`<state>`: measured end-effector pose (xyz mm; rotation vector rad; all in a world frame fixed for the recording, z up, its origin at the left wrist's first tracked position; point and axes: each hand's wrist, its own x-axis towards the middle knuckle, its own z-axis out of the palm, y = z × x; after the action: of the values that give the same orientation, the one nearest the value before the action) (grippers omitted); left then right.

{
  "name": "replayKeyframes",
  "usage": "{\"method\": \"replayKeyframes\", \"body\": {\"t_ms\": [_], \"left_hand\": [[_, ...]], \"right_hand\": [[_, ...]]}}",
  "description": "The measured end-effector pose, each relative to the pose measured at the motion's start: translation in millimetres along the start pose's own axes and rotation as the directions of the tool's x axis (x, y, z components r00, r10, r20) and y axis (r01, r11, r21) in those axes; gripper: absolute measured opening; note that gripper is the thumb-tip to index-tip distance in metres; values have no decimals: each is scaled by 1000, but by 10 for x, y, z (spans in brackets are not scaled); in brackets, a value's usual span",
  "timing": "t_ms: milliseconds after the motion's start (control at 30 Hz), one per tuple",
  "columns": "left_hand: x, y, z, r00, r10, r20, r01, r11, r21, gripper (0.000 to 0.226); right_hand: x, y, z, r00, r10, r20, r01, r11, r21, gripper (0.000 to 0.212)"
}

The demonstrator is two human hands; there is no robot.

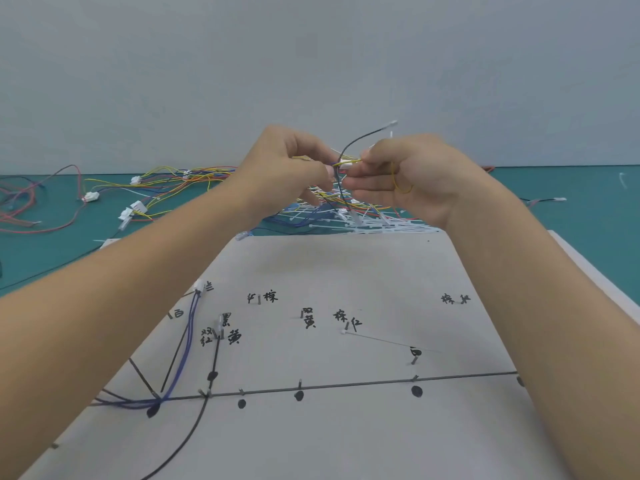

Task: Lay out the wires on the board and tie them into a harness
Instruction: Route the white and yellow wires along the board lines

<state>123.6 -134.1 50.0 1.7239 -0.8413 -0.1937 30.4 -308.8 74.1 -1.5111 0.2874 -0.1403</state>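
Both hands are raised above the far edge of the grey board (pixel 346 278). My left hand (pixel 291 168) and my right hand (pixel 408 178) pinch a small bunch of wires (pixel 346 163) between them, with a white connector at the middle. A black wire (pixel 360 136) arcs up from the bunch to a white end plug. A yellow wire (pixel 398 183) loops across my right palm. On the board, blue wires (pixel 188 341) and a black wire (pixel 216 355) lie along drawn lines between pegs and handwritten labels.
A pile of white cable ties and mixed wires (pixel 346 216) lies just beyond the board. More coloured wire sets with white connectors (pixel 138 202) spread over the green mat at the left. A single short wire (pixel 547 200) lies at the right.
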Motion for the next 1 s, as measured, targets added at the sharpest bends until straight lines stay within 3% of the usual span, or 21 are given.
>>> {"method": "replayKeyframes", "body": {"t_ms": [133,267,433,600,800,933,1000], "left_hand": [[-15,10,-28,989,-81,123,101,981,-165,22],[-4,1,-41,989,-116,96,126,986,-109,18],[26,30,-88,955,-261,145,286,937,-199,20],[34,47,-79,944,-326,46,327,912,-247,15],[39,-20,-166,916,-372,-150,293,876,-383,15],[32,-39,-157,900,-391,-192,276,852,-444,8],[33,-48,-173,923,-361,-130,292,881,-371,9]], "right_hand": [[-7,36,-7,998,-56,-19,57,994,89,4],[-7,92,-14,996,-82,-47,88,985,148,8],[-46,110,-25,993,-111,-47,118,976,184,9],[-112,143,-97,995,-101,-16,102,991,85,24],[-124,217,-286,986,-114,-121,104,991,-86,24],[-73,209,-255,996,-77,-49,76,997,-20,27],[-57,210,-239,997,-77,-23,77,997,2,29]]}}
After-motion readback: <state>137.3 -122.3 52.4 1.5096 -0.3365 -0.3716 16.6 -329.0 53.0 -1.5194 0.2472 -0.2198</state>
